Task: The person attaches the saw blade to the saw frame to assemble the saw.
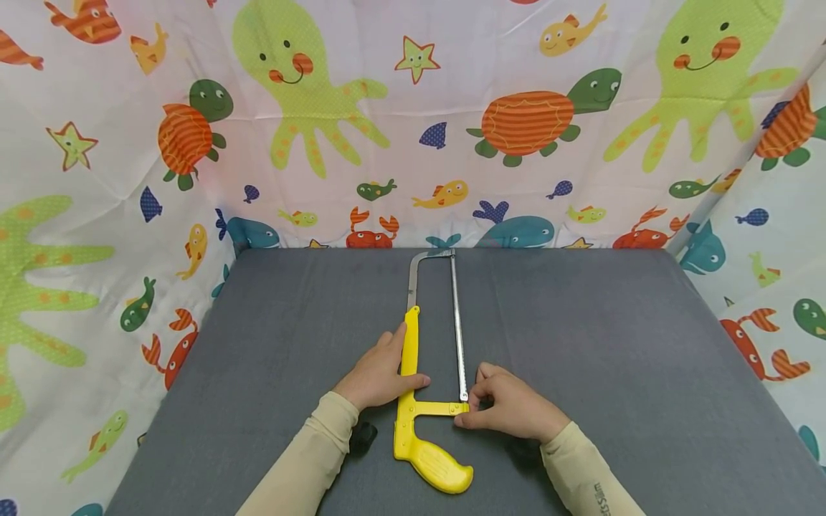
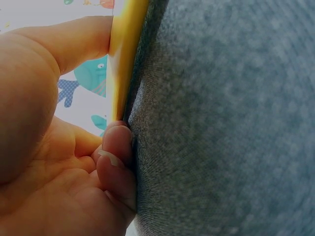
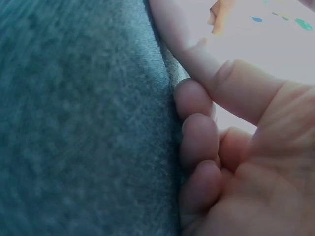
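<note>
A hacksaw with a yellow handle and frame lies flat on the grey table, its handle toward me and its silver bow at the far end. The thin blade runs along its right side. My left hand grips the yellow frame, thumb laid across it and fingers along its left side; the left wrist view shows the yellow edge between thumb and fingers. At the near end of the blade, my right hand pinches the tip of the yellow crossbar with thumb and forefinger. In the right wrist view the other fingers curl against the cloth.
Grey cloth covers the table. A white curtain printed with sea animals hangs behind the table and along both sides. A small black device sits under the left wrist.
</note>
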Demonstrator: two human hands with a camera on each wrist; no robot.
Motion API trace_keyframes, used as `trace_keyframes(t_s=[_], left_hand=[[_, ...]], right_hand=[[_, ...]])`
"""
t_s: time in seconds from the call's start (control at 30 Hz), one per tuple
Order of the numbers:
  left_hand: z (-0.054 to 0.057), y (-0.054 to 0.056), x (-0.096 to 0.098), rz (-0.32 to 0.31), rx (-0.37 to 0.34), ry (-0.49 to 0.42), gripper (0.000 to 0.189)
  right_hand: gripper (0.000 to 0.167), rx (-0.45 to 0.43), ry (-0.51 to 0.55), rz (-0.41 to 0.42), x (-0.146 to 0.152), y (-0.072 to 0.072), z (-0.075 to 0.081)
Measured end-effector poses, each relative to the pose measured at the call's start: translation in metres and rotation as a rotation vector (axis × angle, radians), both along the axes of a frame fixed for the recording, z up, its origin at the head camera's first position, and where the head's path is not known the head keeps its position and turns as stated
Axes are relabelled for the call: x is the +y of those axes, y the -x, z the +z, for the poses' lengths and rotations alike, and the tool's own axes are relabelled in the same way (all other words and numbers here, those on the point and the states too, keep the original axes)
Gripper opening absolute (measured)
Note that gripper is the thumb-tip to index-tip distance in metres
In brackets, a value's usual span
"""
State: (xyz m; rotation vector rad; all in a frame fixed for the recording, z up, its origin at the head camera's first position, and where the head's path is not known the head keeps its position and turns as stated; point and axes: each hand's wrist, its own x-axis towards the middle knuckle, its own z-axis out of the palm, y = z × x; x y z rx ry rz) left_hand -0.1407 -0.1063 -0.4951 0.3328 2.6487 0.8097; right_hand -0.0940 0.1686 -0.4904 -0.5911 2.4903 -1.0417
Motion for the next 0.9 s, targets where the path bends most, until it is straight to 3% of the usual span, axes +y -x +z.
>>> trace_keyframes(t_s=[0.9], left_hand=[[-0.0014, 0.0015, 0.0002, -0.002, -0.007, 0.008, 0.116]], right_hand=[[0.018, 0.018, 0.014, 0.040, 0.0032, -0.0009, 0.0039]])
